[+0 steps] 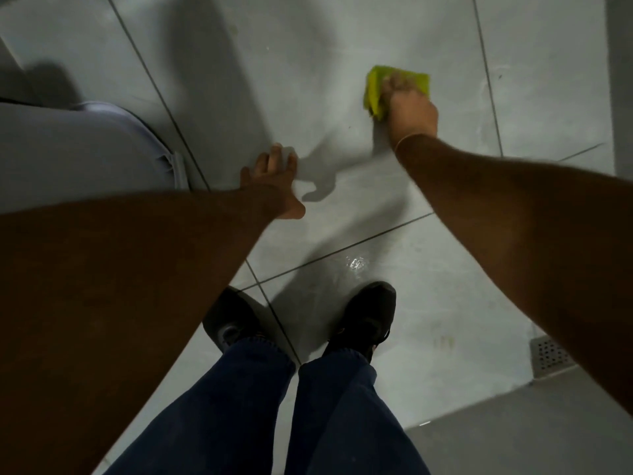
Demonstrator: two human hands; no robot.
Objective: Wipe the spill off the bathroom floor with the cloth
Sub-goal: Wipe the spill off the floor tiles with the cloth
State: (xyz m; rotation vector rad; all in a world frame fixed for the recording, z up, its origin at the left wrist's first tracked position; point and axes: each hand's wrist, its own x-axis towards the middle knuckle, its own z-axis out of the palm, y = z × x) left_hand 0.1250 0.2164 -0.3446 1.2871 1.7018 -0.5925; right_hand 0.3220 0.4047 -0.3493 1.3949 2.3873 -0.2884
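A folded yellow-green cloth [376, 87] lies flat on the grey tiled floor [291, 97] at the upper right. My right hand [409, 106] presses down on it, fingers curled over its top. My left hand [274, 180] hovers lower and to the left, fingers spread, holding nothing. A small glistening wet patch [354, 264] shows on the tile just ahead of my right shoe.
A white toilet [85, 145] fills the left side, close to my left forearm. My two black shoes [366, 317] stand below the wet patch. A metal floor drain [549, 354] sits at the right, next to a darker raised strip along the lower right.
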